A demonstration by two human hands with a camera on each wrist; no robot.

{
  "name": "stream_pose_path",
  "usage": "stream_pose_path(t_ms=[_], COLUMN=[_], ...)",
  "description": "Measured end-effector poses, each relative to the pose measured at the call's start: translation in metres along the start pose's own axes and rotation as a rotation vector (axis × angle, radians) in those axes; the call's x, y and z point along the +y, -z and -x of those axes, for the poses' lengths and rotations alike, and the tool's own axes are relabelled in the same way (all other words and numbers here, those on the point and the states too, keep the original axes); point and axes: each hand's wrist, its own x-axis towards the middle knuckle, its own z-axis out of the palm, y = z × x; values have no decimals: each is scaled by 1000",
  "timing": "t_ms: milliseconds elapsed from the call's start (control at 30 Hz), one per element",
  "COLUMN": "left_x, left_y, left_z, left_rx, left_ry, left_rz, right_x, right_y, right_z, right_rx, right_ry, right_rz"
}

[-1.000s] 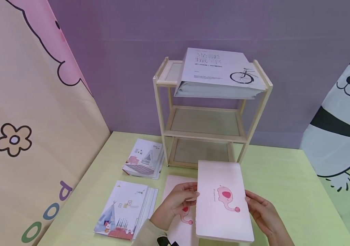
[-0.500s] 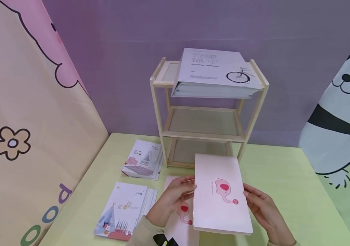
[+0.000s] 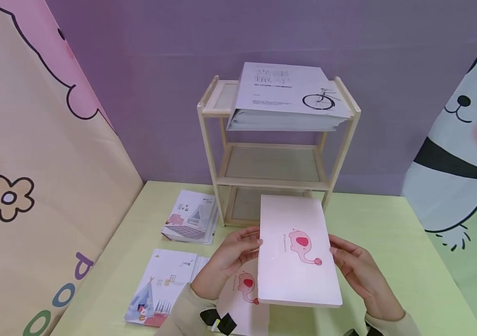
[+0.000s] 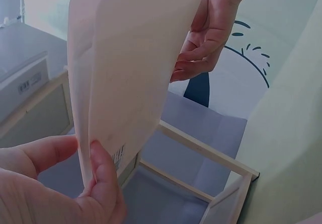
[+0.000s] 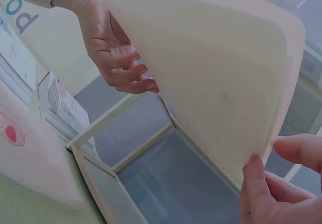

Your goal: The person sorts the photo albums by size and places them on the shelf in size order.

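Note:
A thin pale pink notebook with a red and pink elephant on its cover is held up in front of the rack. My left hand pinches its left edge, thumb on the cover side and fingers behind. On the opposite edge my right hand pinches it in the same way. The left wrist view shows the notebook's plain back with a small barcode low down. Below, on the table, lies a second pink elephant notebook, partly covered by the held one and my left sleeve.
A three-tier wooden rack stands at the back, with a thick bicycle-cover book on its top shelf. To its left lie a small stack of books and, nearer, another stack, on the pale green table.
Both hands have raised the pink notebook and moved it forward toward the rack. The view has shifted slightly, and more of my sleeves shows.

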Motion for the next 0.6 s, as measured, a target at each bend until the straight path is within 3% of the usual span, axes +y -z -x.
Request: stream_pose_path(t_ms=[233,600], left_x=[13,30], left_y=[-3,-5], left_z=[-1,-3], left_rx=[-13,29], left_ry=[-32,-43], left_rz=[-5,33], right_x=[-8,-24], right_y=[-7,-18], right_z=[-1,-12], right_rx=[25,61], right_ry=[18,50], right_rz=[45,129])
